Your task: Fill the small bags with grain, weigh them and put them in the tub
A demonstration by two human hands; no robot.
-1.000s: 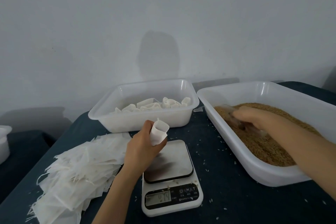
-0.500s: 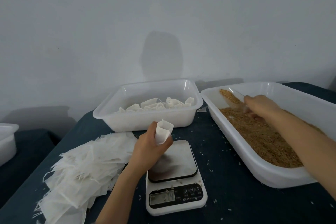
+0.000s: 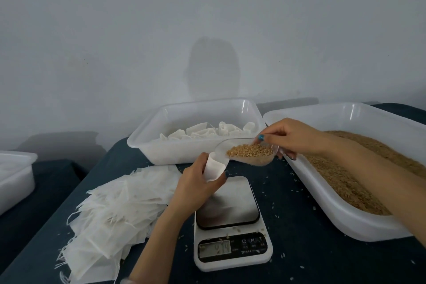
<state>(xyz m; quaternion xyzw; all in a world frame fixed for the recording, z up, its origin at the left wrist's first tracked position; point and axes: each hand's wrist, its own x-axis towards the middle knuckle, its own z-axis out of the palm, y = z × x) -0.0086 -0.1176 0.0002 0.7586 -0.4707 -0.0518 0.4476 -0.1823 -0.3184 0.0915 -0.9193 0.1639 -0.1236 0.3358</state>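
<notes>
Above the scale [image 3: 232, 205], left hand [image 3: 196, 183] grips a bag [image 3: 214, 167], right hand [image 3: 290, 137] holds a scoop [image 3: 250, 153].

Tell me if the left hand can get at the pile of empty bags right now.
Reach, probably yes: the pile of empty bags lies beside the left hand, nothing between. But it grips a small bag.

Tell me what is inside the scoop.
Brown grain lies in the clear scoop, heaped toward the right hand that holds it; the front part is bare. Its tip meets the bag held by the left hand; the bag's inside is hidden.
</notes>
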